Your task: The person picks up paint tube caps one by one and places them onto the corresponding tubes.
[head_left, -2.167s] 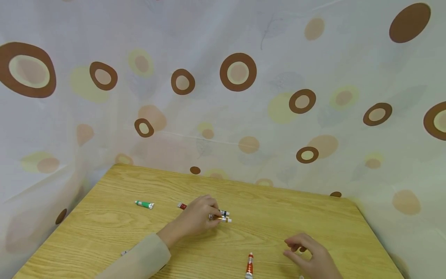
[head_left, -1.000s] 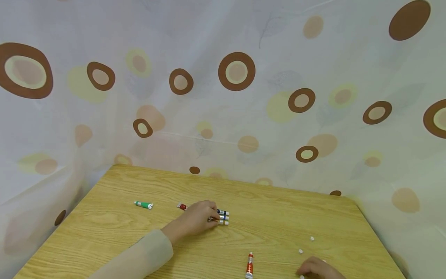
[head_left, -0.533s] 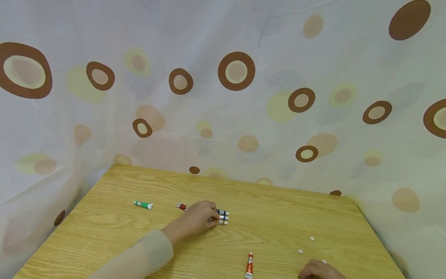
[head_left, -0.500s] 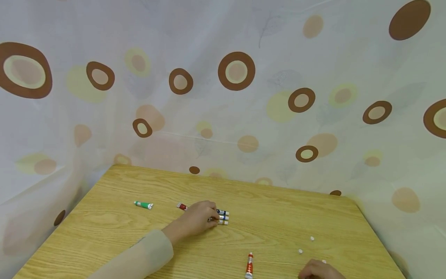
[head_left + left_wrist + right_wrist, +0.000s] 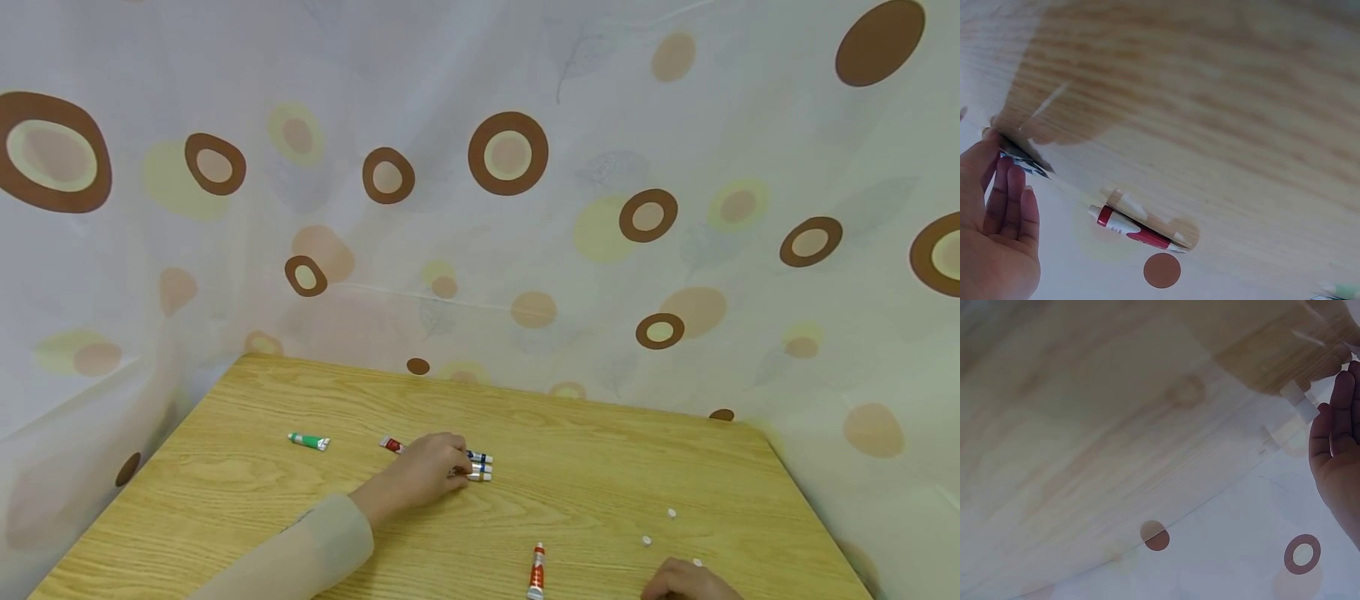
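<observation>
My left hand pinches the nearest of three paint tubes lying side by side, their cap ends pointing right. In the head view a blue-banded tube lies farthest of the three; the hand covers the tubes' left parts. In the left wrist view the thumb and fingers of the left hand meet at the dark, silvery end of a tube. My right hand is low on the table beside small white caps. In the right wrist view the right hand has bent fingers; its fingertips are partly cut off.
A dark red paint tube lies just left of the left hand. Farther left is a green tube, and near the front a bright red tube. Another white cap lies farther back. A patterned curtain hangs behind the wooden table.
Over the last two seconds, my left hand brought the nearest tube into line with the other two. My right hand came lower, covering a white cap. Over the last half second both hands stay nearly still.
</observation>
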Demonstrator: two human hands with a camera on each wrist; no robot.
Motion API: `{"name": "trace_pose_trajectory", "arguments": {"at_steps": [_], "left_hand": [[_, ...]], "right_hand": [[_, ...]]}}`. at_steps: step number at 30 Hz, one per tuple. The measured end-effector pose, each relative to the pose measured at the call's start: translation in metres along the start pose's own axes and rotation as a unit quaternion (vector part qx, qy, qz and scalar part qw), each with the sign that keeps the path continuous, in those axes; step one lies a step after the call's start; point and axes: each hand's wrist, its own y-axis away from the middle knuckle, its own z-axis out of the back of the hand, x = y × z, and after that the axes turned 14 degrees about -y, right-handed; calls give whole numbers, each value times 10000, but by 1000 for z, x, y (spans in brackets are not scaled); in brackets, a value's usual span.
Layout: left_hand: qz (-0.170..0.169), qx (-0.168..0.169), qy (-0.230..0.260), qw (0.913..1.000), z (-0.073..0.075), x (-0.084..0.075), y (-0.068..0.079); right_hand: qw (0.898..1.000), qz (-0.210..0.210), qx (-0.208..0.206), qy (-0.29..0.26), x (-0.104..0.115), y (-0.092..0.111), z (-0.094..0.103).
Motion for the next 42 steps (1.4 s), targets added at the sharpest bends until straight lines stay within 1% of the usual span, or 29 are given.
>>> {"name": "trace_pose_trajectory", "arguments": {"at_steps": [4,9,14,18,22,25,26,28,32,36,39,42], "left_hand": [[-20,-22,9,10000,1,0,0],[-78,-57,-47,9999,1,0,0],[-96,-67,-51,9999,2,0,0],[-88,-27,-33,10000,2,1,0],[-84,-17,22,10000,3,-1,0],[-133,-82,-10,9999,2,-3,0],[-151,-102,-43,9998,2,-4,0],[-184,-136,-88,9997,2,-6,0],[-179,-130,-50,9997,4,-12,-3],[-332,-135,-45,9993,7,-18,-7],[-492,-151,-79,9986,8,-22,-10],[-573,-161,-47,9982,10,-26,-12]], "right_hand": [[9999,13,-24,110,0,0,0],[9998,-91,-58,162,3,0,-1],[9998,-26,-49,175,6,-4,-3],[9997,168,-65,156,10,-9,-1],[9969,709,-160,297,14,-14,0],[9920,1048,-332,615,18,-17,1],[9910,1073,-393,695,19,-18,1],[9904,1005,-520,795,22,-19,1],[9923,571,-719,826,30,-19,2],[9915,122,-912,919,37,-20,2],[9901,-33,-1043,935,42,-21,3],[9894,-25,-1144,895,45,-22,3]]}}
